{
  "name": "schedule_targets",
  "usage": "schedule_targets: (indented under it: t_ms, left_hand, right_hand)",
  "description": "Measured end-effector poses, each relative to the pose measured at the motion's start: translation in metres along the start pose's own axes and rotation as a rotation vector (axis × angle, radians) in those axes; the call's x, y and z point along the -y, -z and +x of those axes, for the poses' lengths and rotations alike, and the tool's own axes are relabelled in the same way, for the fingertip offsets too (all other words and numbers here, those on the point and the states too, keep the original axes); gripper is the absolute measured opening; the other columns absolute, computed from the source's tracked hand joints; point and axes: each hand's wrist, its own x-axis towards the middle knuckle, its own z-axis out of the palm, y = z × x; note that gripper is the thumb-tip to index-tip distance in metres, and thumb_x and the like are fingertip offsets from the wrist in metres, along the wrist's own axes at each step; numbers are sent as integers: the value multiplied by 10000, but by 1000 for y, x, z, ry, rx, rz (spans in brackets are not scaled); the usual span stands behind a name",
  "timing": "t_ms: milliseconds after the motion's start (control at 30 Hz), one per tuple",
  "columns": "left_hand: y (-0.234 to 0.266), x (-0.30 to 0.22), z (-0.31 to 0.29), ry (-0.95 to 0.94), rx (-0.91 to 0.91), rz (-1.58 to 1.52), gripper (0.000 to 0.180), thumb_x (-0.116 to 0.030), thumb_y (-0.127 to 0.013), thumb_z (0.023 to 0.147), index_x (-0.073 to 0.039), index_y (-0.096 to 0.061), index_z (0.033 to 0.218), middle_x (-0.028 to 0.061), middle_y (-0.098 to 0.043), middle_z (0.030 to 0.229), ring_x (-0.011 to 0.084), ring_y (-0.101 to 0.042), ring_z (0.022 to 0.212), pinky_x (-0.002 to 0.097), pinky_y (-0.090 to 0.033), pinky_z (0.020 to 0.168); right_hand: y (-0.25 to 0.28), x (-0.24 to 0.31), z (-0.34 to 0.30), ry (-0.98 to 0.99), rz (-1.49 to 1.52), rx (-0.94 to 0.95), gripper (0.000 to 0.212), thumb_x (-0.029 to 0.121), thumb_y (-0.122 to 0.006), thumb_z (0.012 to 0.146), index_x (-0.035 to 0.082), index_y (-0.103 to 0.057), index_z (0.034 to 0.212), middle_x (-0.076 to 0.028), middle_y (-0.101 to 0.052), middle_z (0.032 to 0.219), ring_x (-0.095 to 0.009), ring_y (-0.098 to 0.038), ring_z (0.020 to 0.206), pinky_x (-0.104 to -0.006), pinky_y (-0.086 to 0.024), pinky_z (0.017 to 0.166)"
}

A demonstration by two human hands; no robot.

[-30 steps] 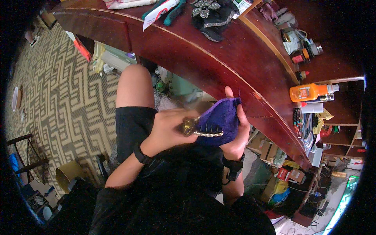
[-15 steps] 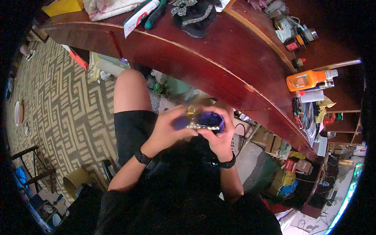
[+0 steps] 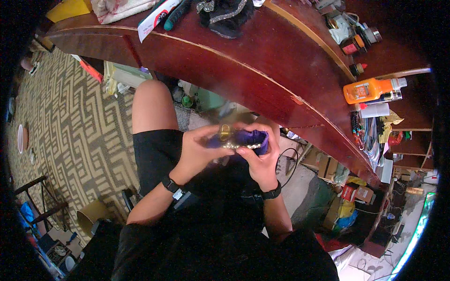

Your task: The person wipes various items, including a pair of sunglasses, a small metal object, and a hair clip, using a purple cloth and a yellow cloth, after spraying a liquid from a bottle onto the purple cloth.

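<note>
A small purple fabric piece [image 3: 253,137], velvety in look, is held in front of my lap between both hands. A light beaded trim [image 3: 241,146] runs along its near edge, and a gold-coloured fitting [image 3: 225,131] stands at its far side. Its exact kind does not show. My left hand [image 3: 193,151] grips the left end, fingers along the far side and thumb on the near edge. My right hand [image 3: 263,164] is closed round the right end, its thumb by the beaded edge. Some fingertips are hidden behind the fabric.
A dark red desk [image 3: 197,63] curves ahead of me. On it lie green-handled pliers [image 3: 177,16] and a black ornament with sparkling trim [image 3: 227,18]. An orange bottle [image 3: 363,91] is in the shelving at right. A bin [image 3: 91,218] stands on the patterned floor at left.
Both hands keep hold of the purple piece, which has tipped slightly so less of its dark inside shows. The view has shifted a little.
</note>
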Motion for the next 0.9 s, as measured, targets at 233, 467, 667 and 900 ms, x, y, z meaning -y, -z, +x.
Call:
schedule_targets:
  t_ms: [233, 467, 667, 900]
  left_hand:
    - [16, -5, 21, -308, 83, 311, 584, -201, -917, 644, -25, -559, 1071, 104, -550, 1152, 208, -570, 1052, 325, -491, 856]
    - [16, -26, 14, -372, 175, 602, 550, -407, -894, 604, -55, -582, 889, 144, -557, 731, 341, -578, 641, 372, -458, 580]
    - [19, -20, 8, -478, 150, 722, 448, -437, -835, 669, -65, -716, 887, 109, -571, 639, 305, -596, 598, 364, -451, 562]
    - [19, -13, 5, -426, 116, 635, 455, -461, -829, 656, -62, -714, 841, 101, -583, 632, 291, -582, 588, 371, -449, 558]
  right_hand:
    - [2, 10, 14, 62, -159, 89, 473, -29, -753, 796, 18, -524, 1207, -161, -635, 1237, -245, -590, 1196, -378, -452, 1040]
    - [13, 5, 5, 14, -257, 243, 666, 13, -806, 757, 37, -478, 1337, -112, -605, 1224, -198, -591, 1149, -344, -453, 1012]
    - [11, -12, -7, -82, -91, 228, 711, 58, -844, 735, 48, -476, 1344, -90, -581, 1209, -190, -570, 1166, -335, -451, 1004]
    - [6, -5, -9, -56, -13, 216, 702, 41, -837, 744, 42, -456, 1333, -81, -578, 1195, -186, -592, 1122, -332, -467, 982]
